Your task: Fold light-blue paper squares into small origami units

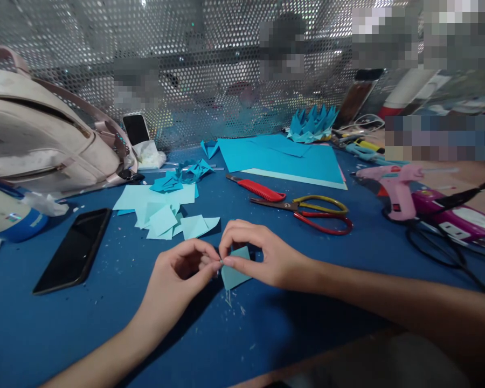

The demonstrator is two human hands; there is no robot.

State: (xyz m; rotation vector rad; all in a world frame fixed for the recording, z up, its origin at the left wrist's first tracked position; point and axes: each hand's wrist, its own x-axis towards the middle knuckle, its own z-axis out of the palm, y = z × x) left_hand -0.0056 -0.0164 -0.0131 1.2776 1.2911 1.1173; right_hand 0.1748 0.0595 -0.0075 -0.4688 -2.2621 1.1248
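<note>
Both my hands meet over the blue table near its front. My right hand (pixel 262 253) grips a small light-blue folded paper piece (pixel 234 272), which points down toward the tabletop. My left hand (pixel 181 269) pinches the same piece at its left edge, fingertip to fingertip with the right. A pile of cut light-blue paper squares (pixel 161 215) lies just beyond my left hand. Further back sit several folded blue paper shapes (pixel 181 175).
Scissors with yellow and red handles (pixel 311 213) and a red utility knife (pixel 258 188) lie behind my right hand. Blue paper sheets (pixel 283 156), a spiky folded paper form (pixel 313 124), a pink glue gun (pixel 396 188) with cables, a black phone (pixel 75 250), a pink bag (pixel 40 134).
</note>
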